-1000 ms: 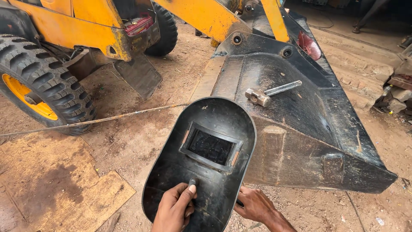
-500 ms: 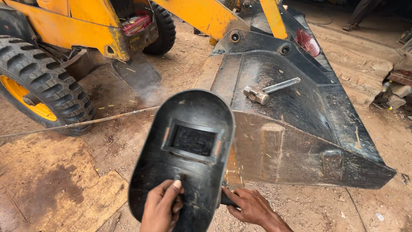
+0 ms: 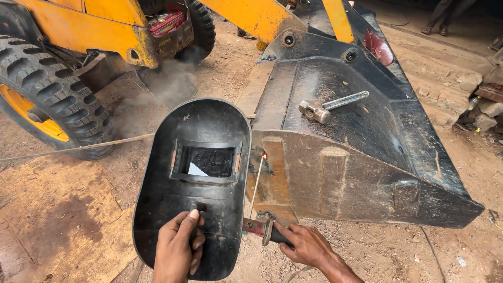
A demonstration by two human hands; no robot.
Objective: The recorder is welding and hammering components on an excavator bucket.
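Head view, looking down: our left hand (image 3: 178, 249) at bottom centre is closed around the grip of a black oval hand-held welding shield (image 3: 194, 183) with a dark rectangular viewing window, thumb up on its back. It fills the middle-left of the frame, just beside the bucket. Our right hand (image 3: 304, 245), lower centre-right, is wrapped shut on a red-and-black electrode holder (image 3: 262, 229). A thin welding rod (image 3: 257, 183) runs up from it, and its tip touches the side wall of the big black steel loader bucket (image 3: 367, 173), with a small glow at the contact point. A steel hammer (image 3: 330, 105) lies inside the bucket, upper centre-right. The yellow loader's black treaded tyre (image 3: 52, 99) sits upper left. Bare dirt ground (image 3: 68, 209) all around.
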